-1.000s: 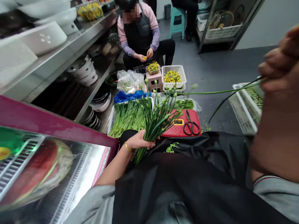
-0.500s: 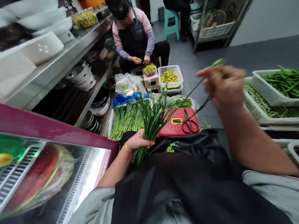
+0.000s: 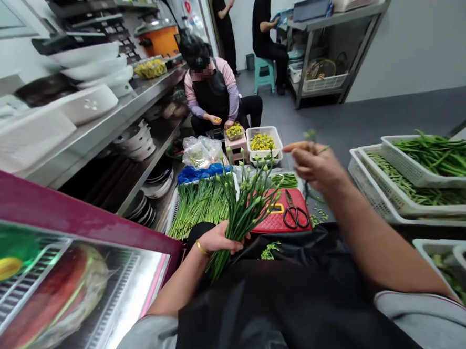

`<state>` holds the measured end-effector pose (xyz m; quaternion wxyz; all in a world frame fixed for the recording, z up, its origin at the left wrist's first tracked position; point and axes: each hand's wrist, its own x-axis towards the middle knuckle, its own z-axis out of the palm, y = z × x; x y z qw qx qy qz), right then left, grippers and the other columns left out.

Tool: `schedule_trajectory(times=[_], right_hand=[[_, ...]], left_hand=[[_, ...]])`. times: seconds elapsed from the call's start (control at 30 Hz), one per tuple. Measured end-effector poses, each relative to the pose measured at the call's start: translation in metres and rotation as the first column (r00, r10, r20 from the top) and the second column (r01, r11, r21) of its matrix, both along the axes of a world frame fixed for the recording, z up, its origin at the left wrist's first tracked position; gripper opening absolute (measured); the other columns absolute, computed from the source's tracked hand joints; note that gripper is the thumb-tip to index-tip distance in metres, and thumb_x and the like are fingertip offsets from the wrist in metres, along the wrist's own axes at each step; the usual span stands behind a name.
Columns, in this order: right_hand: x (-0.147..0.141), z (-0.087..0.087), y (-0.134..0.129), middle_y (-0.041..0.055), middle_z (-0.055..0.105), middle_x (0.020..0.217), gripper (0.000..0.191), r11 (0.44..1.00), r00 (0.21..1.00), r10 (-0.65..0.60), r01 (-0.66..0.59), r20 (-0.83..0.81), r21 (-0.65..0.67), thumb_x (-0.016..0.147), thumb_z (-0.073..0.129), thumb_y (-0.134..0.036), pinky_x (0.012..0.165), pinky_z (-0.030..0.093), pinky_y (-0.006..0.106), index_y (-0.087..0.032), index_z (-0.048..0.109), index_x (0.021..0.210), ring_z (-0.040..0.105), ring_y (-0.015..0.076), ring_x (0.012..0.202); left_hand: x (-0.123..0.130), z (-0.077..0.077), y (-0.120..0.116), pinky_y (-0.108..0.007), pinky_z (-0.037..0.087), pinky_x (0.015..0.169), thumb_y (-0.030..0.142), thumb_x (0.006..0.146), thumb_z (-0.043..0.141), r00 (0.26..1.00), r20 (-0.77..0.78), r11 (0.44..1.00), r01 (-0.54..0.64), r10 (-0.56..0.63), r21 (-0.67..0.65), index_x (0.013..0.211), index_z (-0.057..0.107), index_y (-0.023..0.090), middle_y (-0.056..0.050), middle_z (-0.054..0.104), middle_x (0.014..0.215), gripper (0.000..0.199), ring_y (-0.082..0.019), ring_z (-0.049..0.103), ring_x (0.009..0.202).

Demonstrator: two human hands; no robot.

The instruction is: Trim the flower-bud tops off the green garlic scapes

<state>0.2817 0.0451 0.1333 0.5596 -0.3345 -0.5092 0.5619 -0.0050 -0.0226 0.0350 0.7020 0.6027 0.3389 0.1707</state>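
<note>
Room with a grey floor point(image 3: 324, 121) and, at left, a steel shelf point(image 3: 96, 131). Above a black apron point(image 3: 280, 298), the left hand point(image 3: 221, 239) clasps a slanting bunch of budded stems point(image 3: 245, 210) — the right hand point(image 3: 315, 164), raised and pointing, pinches a blurred stem point(image 3: 310, 135).

The left grip point(image 3: 221, 239) holds budded green stems point(image 3: 241, 213).

Commercial kitchen, steel shelf point(image 3: 104, 129), stacked white bowls point(image 3: 94, 70), baskets point(image 3: 431, 180) of green vegetables point(image 3: 439, 155)
</note>
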Motion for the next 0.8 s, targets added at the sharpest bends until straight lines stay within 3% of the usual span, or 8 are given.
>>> schedule_trajectory(times=[0.1,0.2,0.4,0.5,0.6,0.7,0.8], right_hand=[[-0.022,-0.001,-0.003,-0.0122,0.024,0.041,0.044,0.996,0.996,0.074,-0.076,-0.047,-0.045,0.056,0.083,-0.053,0.033,0.007,0.019,-0.016,0.062,0.070,0.015,0.0006,0.034],[-0.023,0.001,-0.001,-0.0108,0.026,0.040,0.040,1.000,0.999,0.014,-0.014,-0.052,0.000,0.057,0.082,-0.050,0.033,0.008,0.019,-0.017,0.060,0.065,0.017,0.0010,0.034],[0.015,0.011,0.001,-0.0099,0.026,0.042,0.030,0.996,0.995,-0.085,0.084,0.049,0.024,0.068,0.077,-0.043,0.035,0.008,0.020,-0.016,0.067,0.076,0.019,0.0023,0.035],[0.005,0.005,-0.002,-0.0101,0.028,0.042,0.033,0.999,0.986,-0.032,0.030,0.161,0.011,0.065,0.078,-0.042,0.037,0.009,0.021,-0.015,0.070,0.082,0.019,0.0023,0.037],[-0.012,0.003,-0.004,-0.0075,0.036,0.043,0.032,0.998,0.955,0.001,-0.018,0.297,0.055,0.060,0.081,-0.042,0.039,0.014,0.022,-0.014,0.069,0.068,0.024,0.0018,0.039],[-0.002,0.014,-0.001,-0.0063,0.037,0.043,0.034,0.977,0.949,-0.176,0.136,0.260,0.165,0.060,0.081,-0.044,0.039,0.016,0.022,-0.015,0.065,0.058,0.025,0.0019,0.039],[0.028,0.026,0.008,-0.0069,0.032,0.041,0.036,0.880,0.903,-0.420,0.381,0.091,0.283,0.066,0.075,-0.053,0.036,0.017,0.023,-0.019,0.064,0.061,0.026,0.0040,0.035]], left_hand=[[0.004,0.000,-0.004,-0.018,0.040,0.043,0.033,0.060,0.080,0.999,-0.005,0.999,0.035,-0.035,-0.038,0.090,0.065,0.009,0.002,0.058,0.060,0.041,-0.008,0.051,0.045],[0.002,-0.004,-0.007,-0.018,0.042,0.042,0.035,0.060,0.081,0.998,-0.003,0.996,0.055,-0.056,-0.067,0.090,0.064,0.009,0.002,0.058,0.059,0.043,-0.008,0.052,0.044],[-0.007,-0.008,-0.005,-0.017,0.042,0.041,0.038,0.059,0.083,0.995,0.031,0.992,0.092,-0.090,-0.088,0.087,0.064,0.009,0.001,0.059,0.059,0.044,-0.007,0.052,0.043],[-0.005,-0.006,-0.004,-0.017,0.041,0.040,0.038,0.059,0.083,0.992,0.039,0.988,0.125,-0.122,-0.092,0.085,0.064,0.009,0.001,0.059,0.059,0.043,-0.007,0.052,0.042],[-0.002,-0.004,-0.004,-0.017,0.041,0.041,0.040,0.059,0.083,0.991,0.031,0.986,0.136,-0.134,-0.096,0.085,0.065,0.009,0.001,0.059,0.062,0.043,-0.007,0.051,0.043],[-0.001,-0.003,-0.005,-0.017,0.041,0.041,0.040,0.059,0.083,0.995,0.034,0.990,0.096,-0.093,-0.098,0.087,0.066,0.009,0.000,0.059,0.063,0.046,-0.007,0.052,0.044],[-0.004,-0.002,-0.004,-0.018,0.042,0.042,0.039,0.059,0.083,0.996,0.035,0.992,0.081,-0.078,-0.093,0.090,0.066,0.008,-0.001,0.060,0.064,0.047,-0.008,0.053,0.045]])
